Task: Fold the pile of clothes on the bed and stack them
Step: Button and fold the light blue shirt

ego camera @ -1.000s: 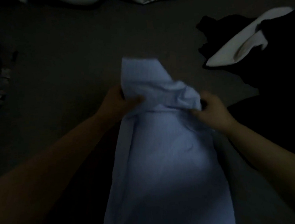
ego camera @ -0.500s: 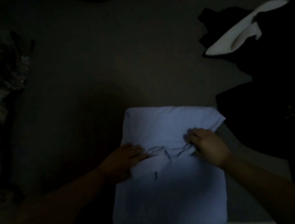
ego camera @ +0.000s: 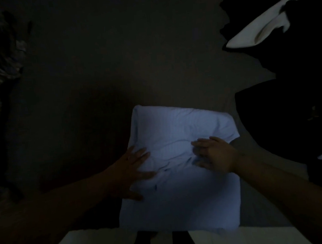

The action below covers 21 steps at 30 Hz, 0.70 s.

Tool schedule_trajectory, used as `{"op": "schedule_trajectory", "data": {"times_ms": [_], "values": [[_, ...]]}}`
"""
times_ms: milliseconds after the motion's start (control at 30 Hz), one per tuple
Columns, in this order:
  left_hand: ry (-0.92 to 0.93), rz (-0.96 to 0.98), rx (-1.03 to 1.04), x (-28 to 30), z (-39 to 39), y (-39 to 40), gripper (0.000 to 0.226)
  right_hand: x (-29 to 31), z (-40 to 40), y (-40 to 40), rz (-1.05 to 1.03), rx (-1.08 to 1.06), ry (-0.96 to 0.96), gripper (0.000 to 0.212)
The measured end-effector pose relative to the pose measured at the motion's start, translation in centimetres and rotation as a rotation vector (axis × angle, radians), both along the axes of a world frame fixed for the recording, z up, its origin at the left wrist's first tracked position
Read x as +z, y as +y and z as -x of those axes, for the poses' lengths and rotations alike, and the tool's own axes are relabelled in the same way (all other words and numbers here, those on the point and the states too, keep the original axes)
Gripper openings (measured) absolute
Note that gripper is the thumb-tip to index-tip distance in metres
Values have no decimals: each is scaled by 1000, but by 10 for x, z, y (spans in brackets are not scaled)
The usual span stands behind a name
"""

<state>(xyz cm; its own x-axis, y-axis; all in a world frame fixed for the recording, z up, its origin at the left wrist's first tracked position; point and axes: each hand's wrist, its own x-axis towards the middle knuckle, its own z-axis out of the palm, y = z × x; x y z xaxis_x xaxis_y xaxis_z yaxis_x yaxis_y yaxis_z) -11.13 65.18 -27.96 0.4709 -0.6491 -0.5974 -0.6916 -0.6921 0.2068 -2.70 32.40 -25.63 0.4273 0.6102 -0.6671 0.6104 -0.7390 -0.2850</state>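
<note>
The pale blue shirt (ego camera: 182,170) is folded over on the dark bed (ego camera: 111,58), long side running away from the person. Left hand (ego camera: 129,171) lies flat on its left edge, fingers spread. Right hand (ego camera: 215,154) presses the fold's right side, fingers loosely bent. Very dim, though.

The folded shirt (ego camera: 182,170) lies on the bed (ego camera: 103,68) (near edge), the clothes pile (ego camera: 298,82) to its right.
</note>
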Motion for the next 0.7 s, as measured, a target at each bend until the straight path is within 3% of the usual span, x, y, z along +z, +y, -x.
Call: {"op": "schedule_trajectory", "data": {"times_ms": [67,167,267,333,367,467,533,600,700], "values": [[-17,-34,5,-2,0,-8,58,-7,-4,0,-7,-20,0,82],[-209,74,35,12,-37,-28,60,-5,-23,1,-136,-196,34,48],[-374,240,396,27,-94,-39,33,13,-53,3,-323,-500,-205,47],[-314,182,681,34,-128,-40,47,13,-76,0,-339,-556,-357,40],[-254,91,750,35,-142,-40,57,9,-87,-3,-308,-596,-317,38],[10,-133,730,26,-173,-39,79,-1,-109,-8,-113,-728,120,65],[148,-180,741,17,-180,-34,74,-7,-117,-8,9,-697,229,78],[159,-175,768,8,-181,-31,59,-11,-123,-5,26,-633,167,77],[-107,-129,813,9,-190,-32,44,-14,-143,-1,-50,-579,-61,65]]}}
